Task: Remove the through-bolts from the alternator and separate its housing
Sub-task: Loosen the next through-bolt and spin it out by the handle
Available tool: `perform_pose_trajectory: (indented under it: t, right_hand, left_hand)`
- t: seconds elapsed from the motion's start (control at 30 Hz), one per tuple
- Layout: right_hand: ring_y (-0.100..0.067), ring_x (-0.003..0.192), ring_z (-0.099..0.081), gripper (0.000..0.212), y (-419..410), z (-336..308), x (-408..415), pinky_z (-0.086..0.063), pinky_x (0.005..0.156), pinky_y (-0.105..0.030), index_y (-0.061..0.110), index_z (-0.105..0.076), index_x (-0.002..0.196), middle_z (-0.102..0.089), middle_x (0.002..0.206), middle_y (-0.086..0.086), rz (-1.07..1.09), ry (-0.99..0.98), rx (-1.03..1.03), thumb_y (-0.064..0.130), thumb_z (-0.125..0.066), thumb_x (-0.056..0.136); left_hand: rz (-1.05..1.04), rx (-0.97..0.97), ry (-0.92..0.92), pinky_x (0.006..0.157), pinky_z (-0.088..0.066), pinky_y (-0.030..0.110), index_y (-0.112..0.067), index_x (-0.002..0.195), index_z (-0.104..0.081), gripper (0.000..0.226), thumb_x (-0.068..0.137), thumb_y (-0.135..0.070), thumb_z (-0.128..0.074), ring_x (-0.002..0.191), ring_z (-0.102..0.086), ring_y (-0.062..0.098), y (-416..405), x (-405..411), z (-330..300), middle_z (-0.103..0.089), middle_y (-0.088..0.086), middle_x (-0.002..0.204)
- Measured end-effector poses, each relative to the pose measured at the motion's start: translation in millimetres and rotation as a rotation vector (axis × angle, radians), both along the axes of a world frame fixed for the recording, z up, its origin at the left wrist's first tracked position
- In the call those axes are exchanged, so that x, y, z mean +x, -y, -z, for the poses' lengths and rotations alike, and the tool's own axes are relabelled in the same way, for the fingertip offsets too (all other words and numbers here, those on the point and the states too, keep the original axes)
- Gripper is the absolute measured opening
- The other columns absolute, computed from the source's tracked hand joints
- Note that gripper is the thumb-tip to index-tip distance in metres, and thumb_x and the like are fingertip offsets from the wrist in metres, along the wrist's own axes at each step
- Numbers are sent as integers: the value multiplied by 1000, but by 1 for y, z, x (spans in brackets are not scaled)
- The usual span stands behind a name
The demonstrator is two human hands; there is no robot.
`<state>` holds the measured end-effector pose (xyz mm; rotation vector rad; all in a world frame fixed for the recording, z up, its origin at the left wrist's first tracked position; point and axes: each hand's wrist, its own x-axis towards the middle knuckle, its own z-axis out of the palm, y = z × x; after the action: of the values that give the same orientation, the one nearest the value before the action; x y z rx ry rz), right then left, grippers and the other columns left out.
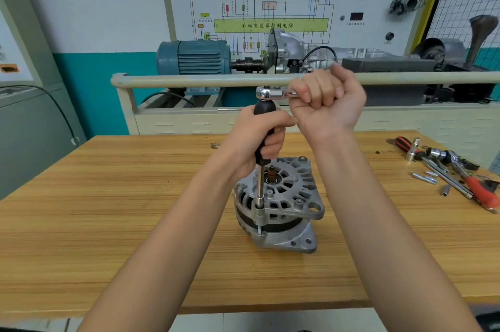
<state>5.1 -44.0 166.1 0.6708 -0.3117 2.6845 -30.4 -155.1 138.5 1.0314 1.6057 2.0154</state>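
Note:
A silver alternator (286, 212) stands on the wooden table (108, 210) with its shaft end pointing up. A black-handled socket driver (263, 118) stands upright, its socket (260, 200) seated on a through-bolt at the housing's left rim. My left hand (259, 137) grips the black handle. A chrome ratchet (273, 93) sits on top of the driver, lying level to the right. My right hand (324, 101) grips the ratchet's handle, which is hidden inside the fist.
Loose tools lie at the table's right end: a red-handled tool (481, 191), a ratchet with sockets (443, 155), a red-black screwdriver (404, 143) and several small bolts (426, 177). Behind the table, a railed bench holds a blue motor (194, 57) and gearbox.

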Motion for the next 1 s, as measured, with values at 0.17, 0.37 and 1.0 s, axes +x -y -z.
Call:
perform_pose_trajectory:
  t: [0.17, 0.37, 1.0]
  right_hand:
    - [-9, 36, -9, 48, -9, 1, -14, -24, 36, -22, 15, -30, 38, -23, 31, 2, -192, 89, -121, 11, -40, 84]
    - [-14, 42, -31, 42, 3, 3, 14, -42, 55, -27, 16, -36, 45, -30, 43, 1, 156, 58, 176, 10, -44, 86]
    - [-9, 34, -10, 46, -10, 0, -12, -16, 38, -21, 20, -28, 38, -17, 32, 5, -127, 49, -73, 12, -39, 81]
  left_hand:
    - [61, -40, 10, 35, -18, 13, -20, 43, -32, 54, 90, -2, -52, 29, -20, 8, -1, 0, -1, -26, -5, 36]
    - [-104, 7, 53, 38, -14, 14, -21, 49, -24, 51, 89, -1, -47, 32, -12, 9, -4, -3, 2, -19, -5, 40]
    - [-8, 32, -37, 38, -27, 18, -17, 45, -42, 41, 79, -4, -61, 32, -28, 14, 0, 1, 0, -34, -1, 39]
